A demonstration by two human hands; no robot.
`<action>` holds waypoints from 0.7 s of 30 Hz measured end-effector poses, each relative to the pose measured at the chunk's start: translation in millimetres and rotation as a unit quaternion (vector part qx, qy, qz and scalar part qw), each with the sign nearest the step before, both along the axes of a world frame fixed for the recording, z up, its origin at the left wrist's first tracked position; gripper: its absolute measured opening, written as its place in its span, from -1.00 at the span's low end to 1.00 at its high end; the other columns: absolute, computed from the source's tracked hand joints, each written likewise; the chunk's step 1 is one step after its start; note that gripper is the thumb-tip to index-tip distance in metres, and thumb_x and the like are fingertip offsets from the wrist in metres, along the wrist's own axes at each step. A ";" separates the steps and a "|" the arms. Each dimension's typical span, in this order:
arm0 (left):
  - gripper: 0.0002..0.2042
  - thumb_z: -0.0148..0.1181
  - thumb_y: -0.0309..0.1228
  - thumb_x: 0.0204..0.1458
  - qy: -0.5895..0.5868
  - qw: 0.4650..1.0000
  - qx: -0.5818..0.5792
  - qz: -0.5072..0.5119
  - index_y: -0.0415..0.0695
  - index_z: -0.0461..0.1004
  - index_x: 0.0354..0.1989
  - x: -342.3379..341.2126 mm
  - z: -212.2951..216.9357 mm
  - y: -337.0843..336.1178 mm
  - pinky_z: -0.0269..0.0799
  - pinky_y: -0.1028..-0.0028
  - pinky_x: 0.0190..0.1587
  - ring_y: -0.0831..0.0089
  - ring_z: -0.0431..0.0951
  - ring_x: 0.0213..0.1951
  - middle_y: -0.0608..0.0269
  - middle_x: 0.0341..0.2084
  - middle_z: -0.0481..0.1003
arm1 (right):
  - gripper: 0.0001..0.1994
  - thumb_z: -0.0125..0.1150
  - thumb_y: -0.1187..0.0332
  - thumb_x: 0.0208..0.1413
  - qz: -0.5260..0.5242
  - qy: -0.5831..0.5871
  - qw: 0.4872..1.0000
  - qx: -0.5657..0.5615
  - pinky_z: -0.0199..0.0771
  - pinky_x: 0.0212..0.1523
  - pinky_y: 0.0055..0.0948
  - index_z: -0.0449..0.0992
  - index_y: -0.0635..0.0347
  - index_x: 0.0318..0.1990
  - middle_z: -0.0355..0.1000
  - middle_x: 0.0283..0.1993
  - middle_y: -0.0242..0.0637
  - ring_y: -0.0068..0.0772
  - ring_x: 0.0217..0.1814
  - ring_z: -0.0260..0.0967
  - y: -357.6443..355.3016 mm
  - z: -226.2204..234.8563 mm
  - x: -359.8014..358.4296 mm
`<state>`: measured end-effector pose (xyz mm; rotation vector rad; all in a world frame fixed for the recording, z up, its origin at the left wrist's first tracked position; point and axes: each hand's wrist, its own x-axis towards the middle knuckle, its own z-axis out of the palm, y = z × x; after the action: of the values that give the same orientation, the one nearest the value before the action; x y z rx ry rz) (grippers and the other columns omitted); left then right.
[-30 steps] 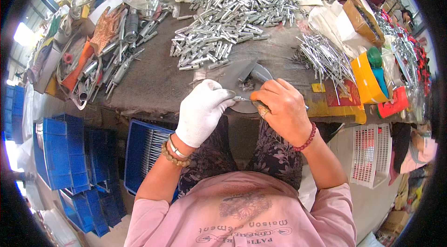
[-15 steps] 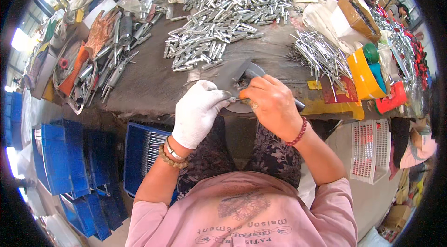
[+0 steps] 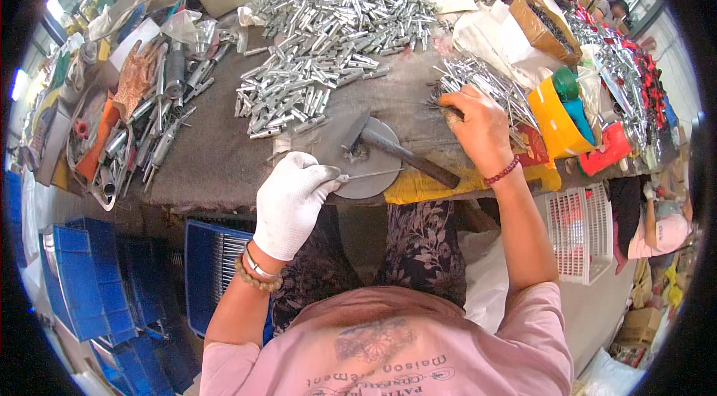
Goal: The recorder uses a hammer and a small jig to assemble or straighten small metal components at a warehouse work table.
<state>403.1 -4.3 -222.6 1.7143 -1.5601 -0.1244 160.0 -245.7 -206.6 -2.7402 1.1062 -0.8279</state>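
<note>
My left hand (image 3: 287,206), in a white glove, pinches a thin metal rod (image 3: 375,173) that points right across a round grey metal disc (image 3: 371,185). Whatever sits at the rod's gripped end is hidden by the fingers. A hammer (image 3: 407,156) lies with its head on the disc, its dark handle slanting toward the near right. My bare right hand (image 3: 480,129) is at the near left edge of a heap of thin metal rods (image 3: 489,82). Its fingers are curled together, and I cannot make out what is between them.
A large heap of short silver metal tubes (image 3: 328,38) covers the bench's far middle. Tools and an orange-stained glove (image 3: 137,76) lie at left. A yellow box (image 3: 559,118) and brown carton (image 3: 544,26) stand right. Blue bins (image 3: 86,276) and a white basket (image 3: 579,235) are below.
My right hand has left my left hand and moved right to the rod heap. The thin rod now shows sticking out of my left hand, and the hammer is uncovered. The whole view has shifted.
</note>
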 end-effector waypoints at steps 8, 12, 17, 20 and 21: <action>-0.88 0.49 -0.38 0.07 -0.047 0.998 -0.037 0.004 -0.01 0.73 -0.22 1.8 -2.8 0.0 0.57 0.27 -0.12 0.19 0.62 -0.20 0.23 -0.32 0.57 | -0.84 0.47 0.46 -0.06 0.057 0.109 0.989 -0.084 0.60 0.01 -0.08 0.62 0.15 -0.30 0.49 -0.21 -0.20 0.01 -0.03 0.53 -10.6 -9.0 24.1; -0.86 0.49 -0.33 0.06 -0.052 0.998 -0.021 0.009 0.02 0.75 -0.21 -1.5 -0.1 5.1 0.59 0.27 -0.11 0.20 0.63 -0.18 0.26 -0.32 0.58 | -0.77 0.48 0.48 -0.06 0.066 0.029 0.997 -0.034 0.60 0.03 -0.07 0.59 0.16 -0.23 0.55 -0.16 -0.17 0.02 -0.01 0.56 13.7 4.8 23.9; -0.89 0.46 -0.33 0.07 -0.066 0.997 -0.030 0.006 0.02 0.71 -0.24 -0.9 1.0 7.2 0.57 0.22 -0.16 0.18 0.62 -0.21 0.22 -0.33 0.57 | -0.65 0.44 0.51 -0.03 0.166 -0.017 0.985 0.034 0.61 0.06 -0.10 0.60 0.14 -0.04 0.60 -0.08 -0.14 0.02 0.01 0.58 65.4 19.0 39.7; -0.86 0.50 -0.41 0.03 -0.066 0.998 -0.020 0.008 -0.01 0.72 -0.23 -1.6 1.8 7.4 0.60 0.26 -0.13 0.18 0.64 -0.18 0.24 -0.29 0.60 | -0.62 0.37 0.56 -0.01 0.259 -0.059 0.964 0.024 0.62 0.05 -0.09 0.59 0.17 0.02 0.60 -0.09 -0.15 0.03 -0.02 0.59 98.1 23.3 64.9; -0.85 0.50 -0.41 0.03 -0.073 0.997 -0.020 0.016 -0.02 0.72 -0.23 -1.9 0.9 7.8 0.60 0.25 -0.13 0.17 0.64 -0.19 0.23 -0.29 0.60 | -0.64 0.34 0.58 0.01 0.276 -0.068 0.957 0.060 0.62 0.05 -0.09 0.58 0.19 0.03 0.60 -0.06 -0.14 0.04 -0.03 0.59 108.9 23.6 73.8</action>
<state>401.2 3.5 -221.7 1.7491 -1.6288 0.0487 233.8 -136.8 -183.0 -2.6260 0.3162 -0.8082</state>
